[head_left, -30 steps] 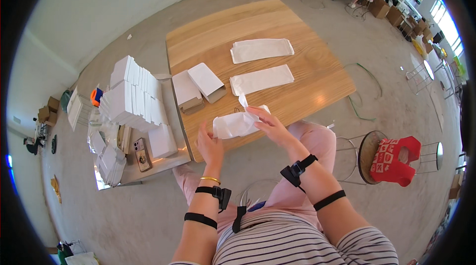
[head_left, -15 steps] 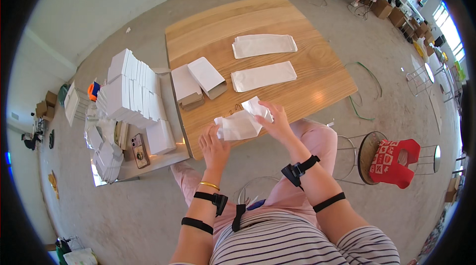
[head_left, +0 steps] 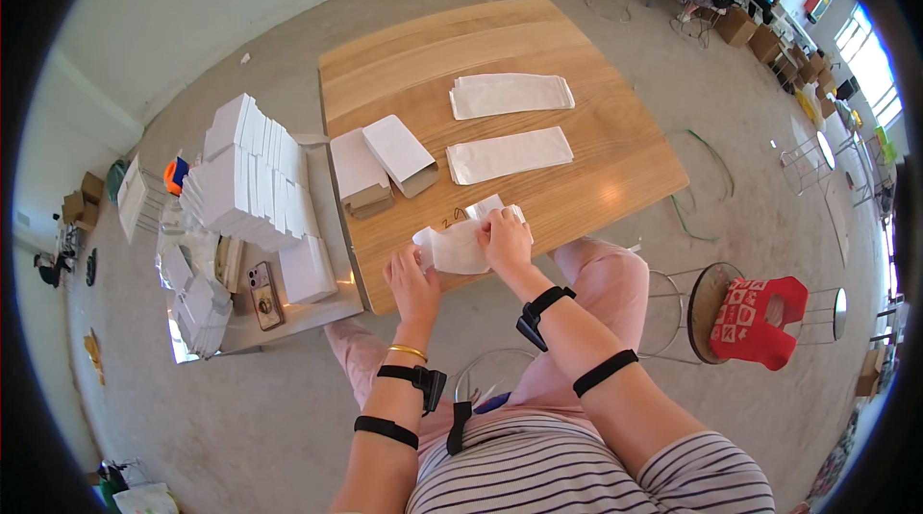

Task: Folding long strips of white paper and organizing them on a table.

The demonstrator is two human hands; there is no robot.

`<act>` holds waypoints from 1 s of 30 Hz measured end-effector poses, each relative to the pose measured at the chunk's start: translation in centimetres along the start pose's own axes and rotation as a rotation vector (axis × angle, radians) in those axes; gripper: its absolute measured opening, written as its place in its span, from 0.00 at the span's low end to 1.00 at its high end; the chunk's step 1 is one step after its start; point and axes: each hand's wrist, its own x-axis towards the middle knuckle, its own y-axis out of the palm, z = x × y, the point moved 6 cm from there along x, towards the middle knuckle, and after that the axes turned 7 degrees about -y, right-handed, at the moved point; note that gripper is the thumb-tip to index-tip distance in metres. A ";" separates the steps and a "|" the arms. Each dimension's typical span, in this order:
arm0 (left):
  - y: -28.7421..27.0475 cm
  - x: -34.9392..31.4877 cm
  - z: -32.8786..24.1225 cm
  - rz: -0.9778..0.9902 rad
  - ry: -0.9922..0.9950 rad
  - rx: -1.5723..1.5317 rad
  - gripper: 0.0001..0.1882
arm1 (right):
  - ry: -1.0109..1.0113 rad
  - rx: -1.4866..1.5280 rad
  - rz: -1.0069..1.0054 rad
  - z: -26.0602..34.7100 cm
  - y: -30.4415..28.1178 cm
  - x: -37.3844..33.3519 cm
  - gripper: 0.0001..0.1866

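Observation:
A thin white sleeve-like piece (head_left: pixel 454 251), soft and partly folded over, lies at the near edge of the wooden table. My left hand (head_left: pixel 413 285) pinches its left end. At its right end, the fingers of my right hand (head_left: pixel 506 243) are closed on the folded part and hide some of it. Beyond it rest two flat stacks of similar white sleeves, a nearer stack (head_left: pixel 510 155) and a farther stack (head_left: pixel 512 97). To their left are two white boxes, one box (head_left: pixel 400 154) leaning partly on the other box (head_left: pixel 360 168).
A metal side table (head_left: pixel 296 317) on the left bears a tall pile of white boxes (head_left: pixel 252 173) and a phone (head_left: pixel 265 296). At right, a red bag (head_left: pixel 760 322) sits on a stool. A green strap (head_left: pixel 713 164) lies on the floor. People work far right.
My right hand has moved slightly left and down onto the sleeve's raised right end, which now lies flatter. My left hand stays at the left end.

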 end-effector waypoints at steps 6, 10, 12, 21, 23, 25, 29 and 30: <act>-0.8 0.0 1.1 -0.018 0.003 0.087 0.26 | 0.253 0.486 -0.011 0.2 -3.5 0.8 0.09; 0.0 0.1 -0.6 0.037 0.060 0.112 0.27 | 0.358 1.204 -0.356 -5.2 -4.2 0.4 0.10; -0.3 -0.2 -0.7 0.027 0.072 0.144 0.28 | 0.479 1.307 -0.350 -5.9 -4.2 -0.4 0.11; 0.0 -1.8 -5.2 0.226 0.273 0.062 0.35 | 0.704 1.331 -0.353 -9.3 -2.9 -2.9 0.13; 1.5 -1.1 -5.0 0.282 0.296 0.180 0.40 | 0.696 1.300 -0.335 -9.7 -2.8 -2.8 0.13; 2.6 -1.1 -4.5 0.344 0.271 0.205 0.41 | 0.687 1.334 -0.382 -9.5 -2.7 -3.2 0.14; 4.2 -1.8 -4.0 0.437 0.272 0.275 0.43 | 0.698 1.336 -0.388 -9.7 -2.9 -3.5 0.14; 4.4 -1.9 -4.0 0.442 0.275 0.273 0.43 | 0.694 1.341 -0.396 -9.9 -3.0 -3.5 0.14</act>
